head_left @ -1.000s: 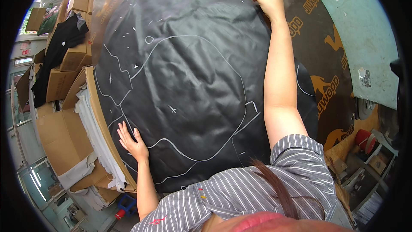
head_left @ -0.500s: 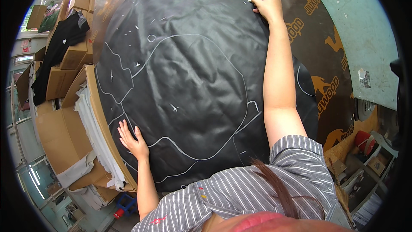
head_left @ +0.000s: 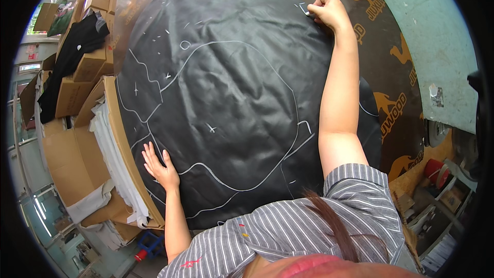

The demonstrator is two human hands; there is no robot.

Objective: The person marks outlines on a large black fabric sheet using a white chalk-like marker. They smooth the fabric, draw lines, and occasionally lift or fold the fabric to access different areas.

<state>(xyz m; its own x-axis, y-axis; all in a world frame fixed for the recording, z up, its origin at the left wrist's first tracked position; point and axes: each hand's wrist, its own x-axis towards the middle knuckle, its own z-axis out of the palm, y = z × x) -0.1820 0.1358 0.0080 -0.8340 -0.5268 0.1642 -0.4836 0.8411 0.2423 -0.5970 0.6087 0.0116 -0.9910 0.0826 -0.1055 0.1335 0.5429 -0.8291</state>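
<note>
A large black leather sheet (head_left: 236,108), wrinkled in its middle, spreads under both my hands. White outlines, small crosses and short ticks are drawn on it. My left hand (head_left: 162,169) lies flat on the sheet's left part, its fingers stretched out over a drawn line. At the far right, my right hand (head_left: 332,14) pinches a small white marking stick (head_left: 308,13), most of it hidden by the fingers. Its tip is at the sheet, beside a fresh white angled stroke (head_left: 302,8).
Under the sheet is a brown printed board (head_left: 368,51). Along the left stand cardboard boxes (head_left: 77,159), one holding pale folded material (head_left: 116,159), with a black cloth (head_left: 72,67) draped over others. A pale green surface (head_left: 432,36) borders the right; a cluttered shelf (head_left: 447,201) stands below.
My right hand has come slightly nearer and to the right, and a white angled stroke now shows beside its fingertips. My left hand stays in place.
</note>
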